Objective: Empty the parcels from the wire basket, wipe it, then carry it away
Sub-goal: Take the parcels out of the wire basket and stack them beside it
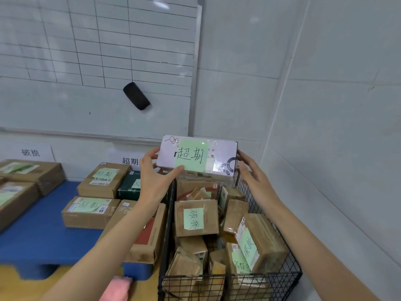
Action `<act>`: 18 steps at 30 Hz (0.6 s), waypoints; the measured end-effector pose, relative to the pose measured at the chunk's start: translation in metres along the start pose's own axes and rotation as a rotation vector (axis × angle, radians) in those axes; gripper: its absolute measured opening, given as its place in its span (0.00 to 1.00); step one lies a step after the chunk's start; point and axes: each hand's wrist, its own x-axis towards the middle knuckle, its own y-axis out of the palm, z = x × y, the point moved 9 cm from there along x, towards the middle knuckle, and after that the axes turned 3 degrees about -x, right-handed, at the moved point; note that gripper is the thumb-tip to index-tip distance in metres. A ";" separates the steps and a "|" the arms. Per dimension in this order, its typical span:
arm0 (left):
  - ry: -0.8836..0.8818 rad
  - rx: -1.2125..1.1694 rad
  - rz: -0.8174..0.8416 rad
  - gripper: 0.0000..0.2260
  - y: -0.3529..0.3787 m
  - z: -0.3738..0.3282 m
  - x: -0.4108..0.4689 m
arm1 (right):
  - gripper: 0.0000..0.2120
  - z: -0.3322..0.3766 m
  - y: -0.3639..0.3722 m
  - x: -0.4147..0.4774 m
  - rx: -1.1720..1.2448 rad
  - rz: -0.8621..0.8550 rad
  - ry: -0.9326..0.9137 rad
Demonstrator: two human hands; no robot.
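Where the black wire basket (269, 276) leaves the lower right frame edge, its base is hidden | pink cloth (118, 287), bottom centre, cut off | one glossy white box (221, 156) at centre, above the basket's far rim | left hand (155, 170) pinches its end; right hand (252, 172) presses, fingers straight | brown cardboard parcels (196, 218) inside, at least three green notes.

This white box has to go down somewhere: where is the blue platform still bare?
Bare blue platform lies at the front left, bordered by the left cartons, the green-noted carton and the long red-printed carton. A narrow strip runs back between the left cartons and it. The back right and the wire basket are crowded.
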 end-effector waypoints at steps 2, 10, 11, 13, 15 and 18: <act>0.015 0.007 -0.008 0.33 -0.003 -0.005 -0.002 | 0.23 0.003 0.004 0.001 0.044 0.020 0.010; 0.066 0.004 -0.009 0.31 -0.023 -0.022 -0.014 | 0.31 0.022 0.018 0.001 0.067 0.046 -0.048; 0.066 0.006 -0.012 0.31 -0.026 -0.024 -0.017 | 0.30 0.024 0.019 0.000 0.062 0.047 -0.064; 0.071 0.006 -0.020 0.30 -0.034 -0.028 -0.024 | 0.29 0.029 0.024 -0.003 0.061 0.049 -0.096; 0.069 -0.002 -0.036 0.29 -0.044 -0.030 -0.033 | 0.30 0.032 0.030 -0.005 0.053 0.067 -0.116; 0.040 -0.012 -0.089 0.27 -0.064 -0.030 -0.046 | 0.30 0.037 0.043 -0.009 0.045 0.114 -0.126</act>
